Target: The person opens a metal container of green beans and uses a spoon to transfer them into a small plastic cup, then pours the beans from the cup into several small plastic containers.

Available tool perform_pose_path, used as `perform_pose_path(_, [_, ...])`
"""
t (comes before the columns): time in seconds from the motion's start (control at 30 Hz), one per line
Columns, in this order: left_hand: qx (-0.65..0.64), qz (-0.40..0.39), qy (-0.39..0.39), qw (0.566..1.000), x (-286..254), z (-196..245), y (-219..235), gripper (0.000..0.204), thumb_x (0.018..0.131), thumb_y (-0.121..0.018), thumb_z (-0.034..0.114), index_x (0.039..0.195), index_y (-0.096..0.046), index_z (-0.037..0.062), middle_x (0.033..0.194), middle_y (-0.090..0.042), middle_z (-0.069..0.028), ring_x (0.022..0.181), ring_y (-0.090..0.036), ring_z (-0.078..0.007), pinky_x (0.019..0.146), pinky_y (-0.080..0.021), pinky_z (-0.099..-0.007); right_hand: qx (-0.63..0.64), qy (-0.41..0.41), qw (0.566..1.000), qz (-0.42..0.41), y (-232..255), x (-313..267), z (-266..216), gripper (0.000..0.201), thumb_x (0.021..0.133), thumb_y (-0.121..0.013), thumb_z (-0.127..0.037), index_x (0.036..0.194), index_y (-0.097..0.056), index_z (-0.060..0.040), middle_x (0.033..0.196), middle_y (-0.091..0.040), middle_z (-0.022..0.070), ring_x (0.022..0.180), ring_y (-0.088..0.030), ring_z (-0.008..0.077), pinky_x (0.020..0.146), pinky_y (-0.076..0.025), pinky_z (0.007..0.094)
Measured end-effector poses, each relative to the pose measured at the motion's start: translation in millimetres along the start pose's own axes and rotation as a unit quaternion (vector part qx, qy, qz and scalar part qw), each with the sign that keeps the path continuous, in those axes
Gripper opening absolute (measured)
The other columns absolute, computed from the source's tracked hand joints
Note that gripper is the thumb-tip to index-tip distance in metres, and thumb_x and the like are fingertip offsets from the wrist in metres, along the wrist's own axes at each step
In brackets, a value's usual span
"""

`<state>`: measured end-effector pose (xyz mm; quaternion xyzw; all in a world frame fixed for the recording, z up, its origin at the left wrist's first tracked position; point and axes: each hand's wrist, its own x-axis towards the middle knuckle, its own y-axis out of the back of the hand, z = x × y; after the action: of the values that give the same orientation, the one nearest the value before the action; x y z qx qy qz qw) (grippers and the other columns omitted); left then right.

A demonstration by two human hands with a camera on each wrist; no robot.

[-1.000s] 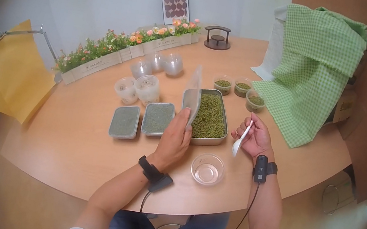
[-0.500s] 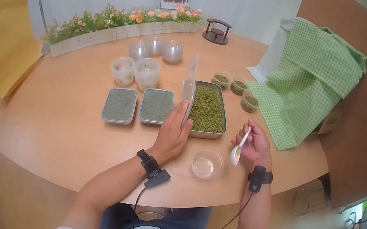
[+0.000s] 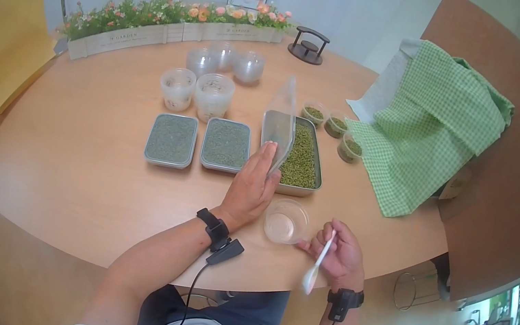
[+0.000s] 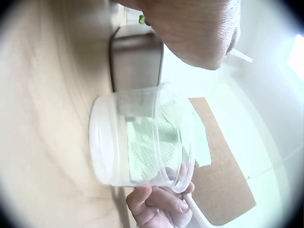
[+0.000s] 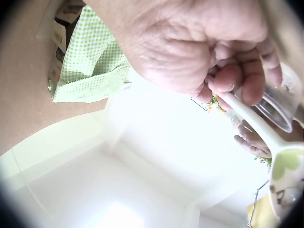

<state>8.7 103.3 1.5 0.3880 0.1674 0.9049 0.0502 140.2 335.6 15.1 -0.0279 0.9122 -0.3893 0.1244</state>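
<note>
My left hand [image 3: 252, 189] holds a clear plastic lid [image 3: 287, 118] upright on edge, fingers along its left face and thumb low at its near edge. The lid leans over a metal tray [image 3: 302, 193] filled with green beans [image 3: 302, 159]. Just in front of the tray stands a clear round plastic cup [image 3: 286, 223], with nothing visible inside. My right hand [image 3: 338, 253] pinches a white spoon [image 3: 320, 260] by its handle, bowl pointing down. Its fingertips are right at the cup's side. In the right wrist view the spoon's bowl [image 5: 287, 171] shows a green pattern.
Two lidded boxes [image 3: 171, 140] of greyish content stand left of the tray, with frosted cups [image 3: 214, 95] and clear cups [image 3: 249, 68] behind. Small cups of beans [image 3: 350, 149] sit right of the tray, beside a green checked cloth [image 3: 434, 123]. Flower planters [image 3: 129, 38] line the back.
My right hand came toward me and left, bringing the spoon low beside the clear cup. The cup shifted slightly left and closer to the tray. The lid tips further right over the beans.
</note>
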Motion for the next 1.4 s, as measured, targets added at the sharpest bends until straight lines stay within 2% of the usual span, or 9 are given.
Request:
perform_pose_path(0.27, [-0.008, 0.001, 0.017, 1.0, 0.1, 0.7, 2.0, 0.056, 0.1, -0.054, 0.012, 0.148, -0.036, -0.0094, 0.145, -0.046, -0.0333, 0.136, -0.045, -0.0457, 0.115, -0.037, -0.0448, -0.052, 0.086, 0.995, 0.003, -7.0, 22.1, -45.9, 0.043, 0.107, -0.044, -0.031, 0.072, -0.058, -0.0103, 0.05, -0.04, -0.0016, 0.048, -0.044, 0.0172, 0.077, -0.053, 0.0427])
perform_pose_path(0.47, [-0.017, -0.005, 0.033, 0.999, -0.3, 3.2, 1.8, 0.055, 0.1, -0.054, 0.011, 0.148, -0.036, -0.0102, 0.147, -0.045, -0.0322, 0.138, -0.044, -0.0439, 0.116, -0.036, -0.0429, -0.015, 0.21, 0.976, 0.045, -31.3, 69.3, -76.3, 0.027, 0.104, -0.056, -0.022, 0.085, -0.064, -0.0047, 0.067, -0.065, 0.0048, 0.061, -0.066, 0.0191, 0.067, -0.06, 0.0342])
perform_pose_path(0.6, [-0.023, -0.01, 0.047, 0.999, 0.1, 6.9, 3.8, 0.054, 0.101, -0.054, 0.011, 0.148, -0.036, -0.0104, 0.148, -0.045, -0.0316, 0.139, -0.044, -0.0427, 0.117, -0.035, -0.0419, -0.229, 0.34, 0.903, 0.131, -35.7, 111.7, -73.4, 0.025, 0.102, -0.06, -0.023, 0.098, -0.07, 0.0005, 0.071, -0.067, 0.0059, 0.066, -0.066, 0.0155, 0.07, -0.058, 0.0319])
perform_pose_path(0.67, [-0.011, -0.014, 0.044, 0.999, -0.8, 6.7, 3.7, 0.054, 0.101, -0.054, 0.011, 0.148, -0.037, -0.0104, 0.148, -0.045, -0.0315, 0.139, -0.044, -0.0427, 0.117, -0.035, -0.0419, -0.401, 0.437, 0.786, 0.173, -29.4, 131.5, -66.2, 0.027, 0.101, -0.061, -0.022, 0.096, -0.071, 0.0023, 0.073, -0.068, 0.0057, 0.069, -0.065, 0.0116, 0.067, -0.054, 0.0293])
perform_pose_path(0.9, [0.005, -0.025, 0.057, 0.998, -0.2, 8.7, 5.7, 0.056, 0.101, -0.054, 0.011, 0.149, -0.035, -0.0098, 0.149, -0.044, -0.0309, 0.139, -0.044, -0.0426, 0.117, -0.035, -0.0424, -0.559, 0.461, 0.665, 0.181, -32.4, 122.9, -44.9, 0.025, 0.1, -0.061, -0.022, 0.095, -0.073, -0.0007, 0.072, -0.068, 0.0039, 0.064, -0.058, 0.0079, 0.058, -0.045, 0.0289])
perform_pose_path(0.93, [0.006, -0.026, 0.059, 0.998, 0.2, 9.3, 6.1, 0.056, 0.101, -0.054, 0.011, 0.149, -0.035, -0.0098, 0.149, -0.044, -0.0309, 0.139, -0.044, -0.0426, 0.117, -0.035, -0.0424, -0.559, 0.459, 0.666, 0.181, -32.2, 121.1, -43.6, 0.025, 0.1, -0.061, -0.022, 0.095, -0.073, -0.0007, 0.072, -0.068, 0.0039, 0.064, -0.058, 0.0079, 0.058, -0.045, 0.0289])
perform_pose_path(1.0, [0.002, -0.027, 0.068, 0.997, 0.5, 9.9, 6.4, 0.056, 0.101, -0.054, 0.012, 0.149, -0.034, -0.0093, 0.149, -0.044, -0.0306, 0.139, -0.044, -0.0431, 0.116, -0.036, -0.0426, -0.516, 0.358, 0.75, 0.206, -30.1, 117.6, -41.0, 0.025, 0.1, -0.06, -0.02, 0.093, -0.072, 0.0003, 0.072, -0.068, 0.0037, 0.06, -0.057, 0.0081, 0.055, -0.044, 0.0275])
perform_pose_path(1.2, [0.003, -0.034, 0.079, 0.996, -1.7, 7.0, 6.1, 0.056, 0.101, -0.053, 0.012, 0.15, -0.034, -0.0079, 0.15, -0.044, -0.03, 0.139, -0.044, -0.0434, 0.116, -0.036, -0.043, -0.329, 0.308, 0.875, 0.181, -9.1, 130.8, -35.9, 0.025, 0.099, -0.056, -0.017, 0.085, -0.067, 0.0005, 0.067, -0.064, 0.004, 0.052, -0.053, 0.0063, 0.048, -0.041, 0.0213])
perform_pose_path(1.4, [0.003, -0.031, 0.075, 0.997, -1.3, 7.9, 6.6, 0.056, 0.102, -0.053, 0.013, 0.15, -0.034, -0.0076, 0.149, -0.044, -0.0299, 0.139, -0.044, -0.0433, 0.116, -0.035, -0.0431, -0.215, 0.235, 0.927, 0.198, -6.4, 130.5, -38.5, 0.021, 0.1, -0.054, -0.018, 0.091, -0.064, -0.0019, 0.067, -0.063, 0.0033, 0.05, -0.054, 0.0064, 0.042, -0.041, 0.0207])
